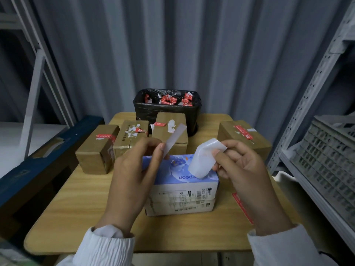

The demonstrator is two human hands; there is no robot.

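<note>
Pinching a narrow white strip (pixel 174 140) above the left end of the blue box (pixel 184 179), the left hand (pixel 134 169) curls its fingers; over the box's right end, the right hand (pixel 244 166) pinches a curled white sheet (pixel 203 160). The box rests on the tabletop (pixel 76 208).

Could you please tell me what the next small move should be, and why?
Probably drop the white strip pinched in the left hand into the black-lined bin: it hangs free of the curled sheet the right hand holds, and the bin already holds label scraps.
</note>
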